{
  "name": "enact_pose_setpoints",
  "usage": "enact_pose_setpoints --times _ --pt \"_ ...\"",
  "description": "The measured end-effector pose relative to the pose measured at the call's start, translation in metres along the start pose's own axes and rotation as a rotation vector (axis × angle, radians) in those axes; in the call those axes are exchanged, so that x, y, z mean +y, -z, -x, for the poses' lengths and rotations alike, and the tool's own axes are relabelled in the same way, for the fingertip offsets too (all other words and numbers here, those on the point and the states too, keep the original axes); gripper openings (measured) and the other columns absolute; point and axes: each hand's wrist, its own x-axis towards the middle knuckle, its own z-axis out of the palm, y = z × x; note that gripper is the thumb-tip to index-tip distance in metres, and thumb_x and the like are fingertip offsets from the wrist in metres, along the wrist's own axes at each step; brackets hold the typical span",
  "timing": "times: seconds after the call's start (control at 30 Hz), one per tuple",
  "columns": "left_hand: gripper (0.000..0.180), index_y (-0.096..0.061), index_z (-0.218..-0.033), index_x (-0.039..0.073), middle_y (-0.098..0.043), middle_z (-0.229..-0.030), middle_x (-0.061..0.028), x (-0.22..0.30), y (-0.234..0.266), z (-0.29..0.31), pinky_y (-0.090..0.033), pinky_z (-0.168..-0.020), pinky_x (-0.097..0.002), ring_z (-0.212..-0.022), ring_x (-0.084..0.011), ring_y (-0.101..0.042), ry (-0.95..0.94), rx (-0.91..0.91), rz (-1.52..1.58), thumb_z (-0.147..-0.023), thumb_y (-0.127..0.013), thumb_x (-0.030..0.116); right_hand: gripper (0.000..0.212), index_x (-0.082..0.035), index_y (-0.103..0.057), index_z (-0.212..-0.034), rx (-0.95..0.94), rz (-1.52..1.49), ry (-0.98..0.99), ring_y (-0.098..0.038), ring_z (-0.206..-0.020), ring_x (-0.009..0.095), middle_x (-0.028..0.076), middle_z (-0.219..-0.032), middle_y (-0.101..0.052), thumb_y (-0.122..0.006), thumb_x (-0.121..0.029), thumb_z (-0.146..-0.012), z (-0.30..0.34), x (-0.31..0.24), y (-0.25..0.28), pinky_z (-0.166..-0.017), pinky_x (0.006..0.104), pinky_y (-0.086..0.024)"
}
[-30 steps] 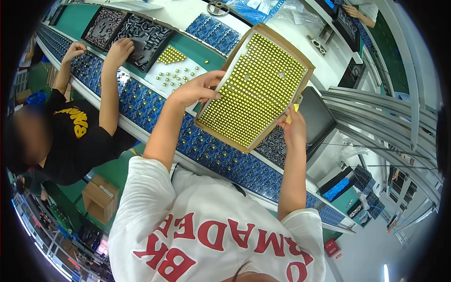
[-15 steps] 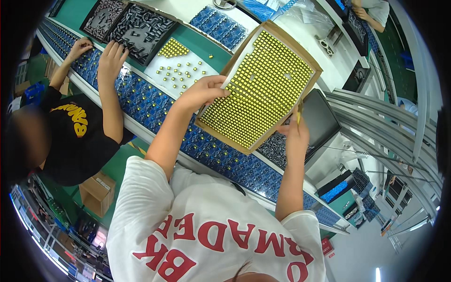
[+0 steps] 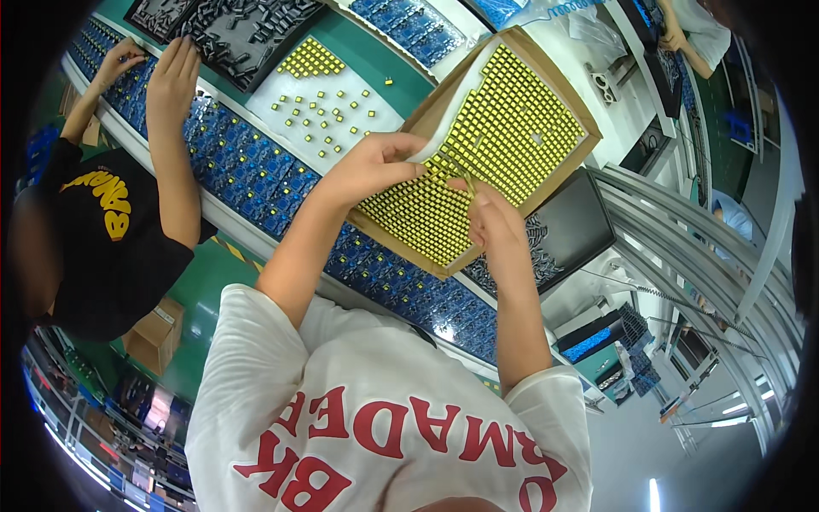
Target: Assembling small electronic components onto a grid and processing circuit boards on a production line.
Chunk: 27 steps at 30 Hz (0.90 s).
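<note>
The left forearm rises from the lower middle, slanting up and right, and the left hand (image 3: pixel 371 166) reaches the left side of an open cardboard box (image 3: pixel 559 81). Its thumb and index finger close on the edge of a white sheet (image 3: pixel 456 107) there; the other fingers curl, partly hidden. The right forearm stands nearly upright, its right hand (image 3: pixel 495 218) angled inward over the box. Thumb and index finger pinch a thin yellowish piece (image 3: pixel 468 181) — too small to make out exactly. Rows of small yellow parts (image 3: pixel 520 107) fill the box, lying under the right fingertips and just right of the left ones. The 2 hands are near each other, apart. The tilted box overlaps blue circuit boards (image 3: pixel 409 290) and a black tray (image 3: pixel 587 213).
</note>
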Motion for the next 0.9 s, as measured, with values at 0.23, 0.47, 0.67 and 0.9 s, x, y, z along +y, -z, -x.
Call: enact_pose_setpoints --times 0.23,0.47,0.67,0.9 --pt "0.035 -0.060 -0.119 -0.006 -0.068 -0.098 -0.0053 0.003 -0.010 0.007 -0.048 -0.070 -0.0200 -0.082 -0.0072 -0.063 -0.060 0.050 0.035 -0.087 -0.061 0.007 0.034 0.003 -0.054 -0.117 -0.031 -0.126 -0.101 -0.026 -0.053 0.002 -0.005 -0.068 -0.034 -0.040 -0.024 -0.101 -0.005 -0.009 0.001 -0.047 0.0172 -0.023" --pt "0.039 -0.056 -0.124 -0.009 -0.068 -0.105 -0.0096 0.008 -0.008 0.012 -0.051 -0.077 -0.0225 -0.089 -0.0092 -0.064 -0.032 0.012 0.031 -0.087 -0.062 0.003 0.036 0.002 -0.051 -0.116 -0.206 -0.478 -0.277 -0.024 -0.050 0.002 -0.003 -0.067 -0.033 -0.041 -0.029 -0.102 -0.010 -0.011 0.010 -0.042 0.0177 -0.021" --pt "0.039 -0.056 -0.123 -0.010 -0.068 -0.105 -0.0095 0.003 -0.008 0.013 -0.051 -0.073 -0.0215 -0.086 -0.0082 -0.064 -0.054 0.007 0.023 -0.087 -0.062 0.003 0.029 0.003 -0.052 -0.115 -0.132 -0.365 -0.145 -0.031 -0.053 0.004 -0.002 -0.069 -0.040 -0.045 -0.021 -0.101 -0.007 -0.009 0.002 -0.047 0.0179 -0.026" --pt "0.038 -0.057 -0.124 -0.006 -0.068 -0.100 -0.0049 0.002 -0.010 0.014 -0.047 -0.065 -0.0166 -0.080 -0.0033 -0.062 -0.056 0.021 -0.001 -0.087 -0.061 0.002 0.015 0.001 -0.058 -0.104 0.273 0.446 0.450 -0.053 -0.063 0.011 0.005 -0.078 -0.058 -0.062 -0.006 -0.091 -0.010 0.006 -0.013 -0.051 0.0235 -0.042"
